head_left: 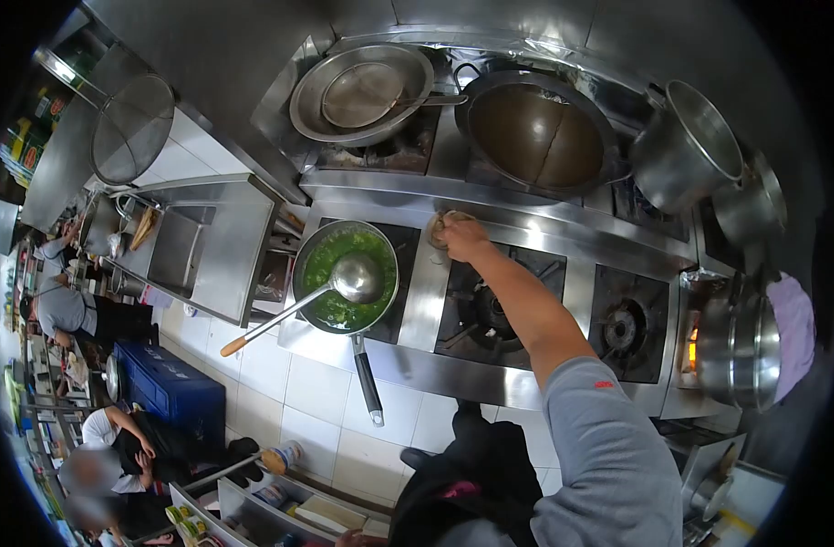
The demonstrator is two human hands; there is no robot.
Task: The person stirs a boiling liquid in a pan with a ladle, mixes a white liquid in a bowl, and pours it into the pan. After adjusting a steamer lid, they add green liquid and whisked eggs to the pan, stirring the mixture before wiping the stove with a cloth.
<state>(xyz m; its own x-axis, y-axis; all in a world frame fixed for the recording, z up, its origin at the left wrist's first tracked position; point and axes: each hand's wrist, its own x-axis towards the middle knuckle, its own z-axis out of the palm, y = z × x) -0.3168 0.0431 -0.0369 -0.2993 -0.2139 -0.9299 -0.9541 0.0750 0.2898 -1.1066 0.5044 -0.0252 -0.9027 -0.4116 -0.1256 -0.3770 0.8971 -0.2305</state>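
My right hand (461, 237) reaches out over the steel strip between two burners, its fingers closed round a small bowl (437, 232). What the bowl contains is too small to tell. Left of it, a pan of green soup or vegetables (326, 260) sits on the left burner, its black handle pointing toward me. A large ladle (355, 278) with a wooden-tipped handle rests across the pan, bowl down in the green liquid. Of my left hand (351, 538), only a small part shows at the bottom edge, and its fingers are hidden.
Behind stand a wok of brown liquid (535, 137), a metal basin (312, 109) with a strainer, and a tall pot (677, 150). Bare burners (623, 326) lie to the right, near steamers (740, 342). A sink (181, 251) and several people are at left; an open drawer (253, 515) is below.
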